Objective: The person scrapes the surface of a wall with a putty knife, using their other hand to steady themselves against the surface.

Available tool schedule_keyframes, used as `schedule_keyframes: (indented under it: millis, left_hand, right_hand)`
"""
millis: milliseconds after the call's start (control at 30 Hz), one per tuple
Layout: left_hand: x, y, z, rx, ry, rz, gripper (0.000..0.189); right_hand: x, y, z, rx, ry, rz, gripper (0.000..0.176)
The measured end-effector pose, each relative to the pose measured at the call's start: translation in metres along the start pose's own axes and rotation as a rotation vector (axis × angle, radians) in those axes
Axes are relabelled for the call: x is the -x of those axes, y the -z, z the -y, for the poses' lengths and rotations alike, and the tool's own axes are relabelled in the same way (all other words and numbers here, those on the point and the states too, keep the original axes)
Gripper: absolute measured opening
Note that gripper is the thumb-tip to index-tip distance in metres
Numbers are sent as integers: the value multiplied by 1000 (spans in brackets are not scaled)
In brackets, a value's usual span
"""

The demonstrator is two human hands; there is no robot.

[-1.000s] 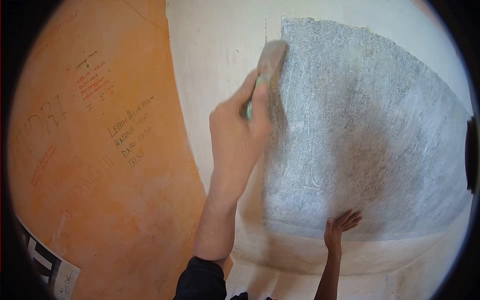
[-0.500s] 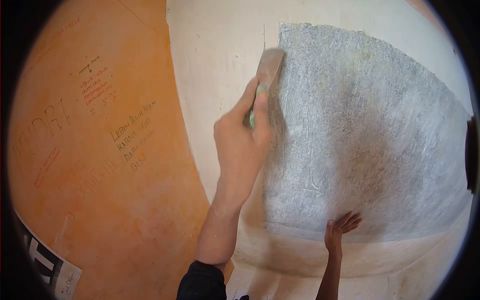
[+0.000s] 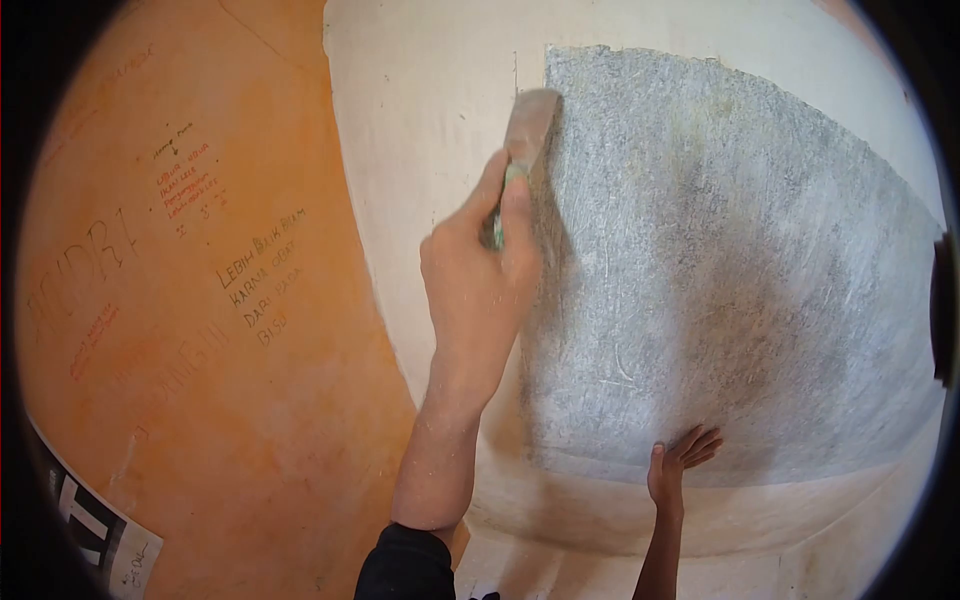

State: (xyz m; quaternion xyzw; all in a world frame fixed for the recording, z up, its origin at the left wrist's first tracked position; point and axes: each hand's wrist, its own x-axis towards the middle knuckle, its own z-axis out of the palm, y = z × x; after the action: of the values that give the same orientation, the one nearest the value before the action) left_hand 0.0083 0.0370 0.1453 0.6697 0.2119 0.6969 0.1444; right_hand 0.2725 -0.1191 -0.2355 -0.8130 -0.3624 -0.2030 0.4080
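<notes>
My left hand (image 3: 478, 265), back toward me, is closed round the green handle of a scraper (image 3: 532, 125). Its thumb and a finger pinch the handle near the wide, dull metal blade. That blade points up and lies over the left edge of a rough grey patch (image 3: 640, 230) on the pale wall (image 3: 430, 120). Lower and farther to the right, my right hand (image 3: 683, 462) is spread against the bottom part of the patch, with its fingers apart and nothing in them.
An orange wall section (image 3: 300, 400) with handwriting fills the left side. A black and white poster (image 3: 100, 530) is at the lower left. At the far right edge is a dark object (image 3: 942, 310). Shadows fall across the grey patch.
The scraper and my left hand have shifted slightly left and up in view, and the blade's face is turned more toward me. My right hand stays in place.
</notes>
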Motion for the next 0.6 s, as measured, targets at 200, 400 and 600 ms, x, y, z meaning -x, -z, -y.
schedule_keyframes:
  millis: [200, 400, 600]
  left_hand:
    - [2, 1, 10, 35, 5, 15, 42]
    - [-19, 7, -9, 23, 47, 43, 41]
    - [-16, 14, -15, 9, 94, 86, 44]
  right_hand:
    - [3, 5, 0, -22, 17, 12, 96]
    - [-2, 7, 7, -30, 1, 20, 97]
    - [-2, 6, 3, -26, 2, 26, 96]
